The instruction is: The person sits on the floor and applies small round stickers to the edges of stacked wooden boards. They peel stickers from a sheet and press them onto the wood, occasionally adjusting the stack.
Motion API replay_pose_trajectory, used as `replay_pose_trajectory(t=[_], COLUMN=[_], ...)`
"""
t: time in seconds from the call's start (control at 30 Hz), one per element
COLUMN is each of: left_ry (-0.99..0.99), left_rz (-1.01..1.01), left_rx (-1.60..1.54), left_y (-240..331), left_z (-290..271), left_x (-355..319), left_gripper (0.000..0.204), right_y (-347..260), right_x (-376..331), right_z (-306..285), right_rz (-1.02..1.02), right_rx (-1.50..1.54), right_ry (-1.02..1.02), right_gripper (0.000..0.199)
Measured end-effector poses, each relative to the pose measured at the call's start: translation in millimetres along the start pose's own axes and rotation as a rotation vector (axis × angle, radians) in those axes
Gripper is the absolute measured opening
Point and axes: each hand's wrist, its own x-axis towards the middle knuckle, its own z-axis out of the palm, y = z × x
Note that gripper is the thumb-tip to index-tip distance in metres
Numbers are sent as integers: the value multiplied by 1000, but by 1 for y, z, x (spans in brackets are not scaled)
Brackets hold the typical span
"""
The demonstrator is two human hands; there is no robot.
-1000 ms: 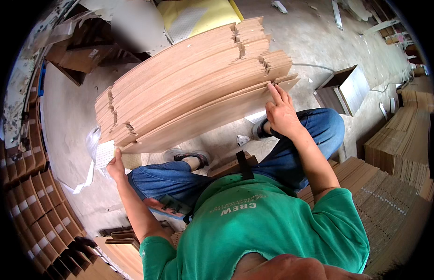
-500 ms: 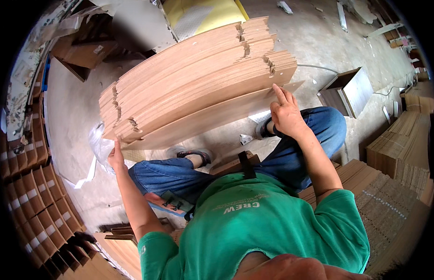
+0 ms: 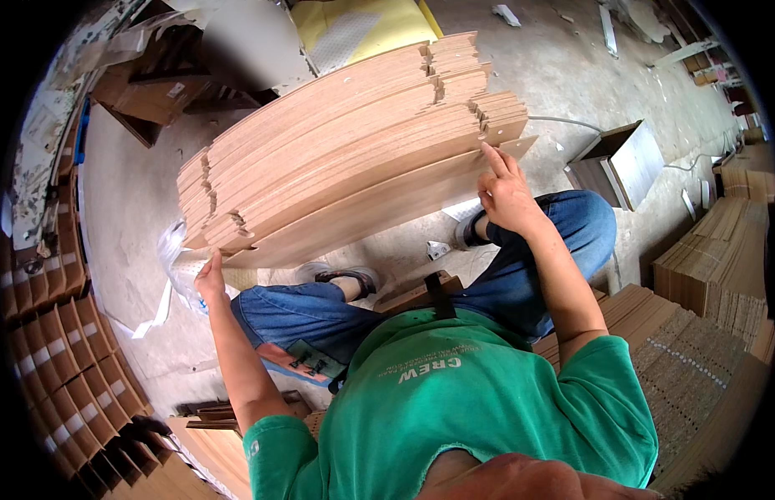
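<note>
A thick row of wood-grain boards (image 3: 321,133) stands on edge in front of me, with notched ends. At its near side is one board (image 3: 362,221) slightly apart from the rest and leaning toward me. My left hand (image 3: 210,279) pinches this board at its left end, next to a notch. Near the other end, my right hand (image 3: 511,198) holds the same board, its forefinger stretched over the top edge close to the row. The right thumb is mostly hidden.
Crumpled clear plastic (image 3: 172,254) lies beside the left end. A small open box (image 3: 625,162) stands on the floor at right. Stacked panels (image 3: 708,258) fill the lower right; brown compartment racks (image 3: 62,358) line the left. A yellow sheet (image 3: 362,29) lies behind the row.
The near board has shifted slightly left, its right end a little closer to the row. My left fingertips have moved slightly inward; my right hand has moved slightly left.
</note>
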Motion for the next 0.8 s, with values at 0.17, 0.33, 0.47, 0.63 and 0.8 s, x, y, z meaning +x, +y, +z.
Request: replay_pose_trajectory(t=[0.17,0.33,0.47,0.63,0.8], left_ry=[24,30,-47,-163,-101], left_rz=[-192,-289,-339,-258,-37], left_rx=[-36,-175,-299,-130,-139], left_y=[-2,26,14,0,22], left_z=[-4,-9,-25,-26,-4], left_x=[6,-25,-18,-9,-26], left_gripper=[47,34,48,46,38], right_y=[-2,2,4,7,7], right_x=[0,-3,0,3,11], right_z=[-3,-4,-7,-7,-3], right_rz=[-14,1,15,71,340], right_rx=[19,56,146,235,595], right_ry=[-10,7,70,47,-251], right_gripper=[10,8,8,7,5])
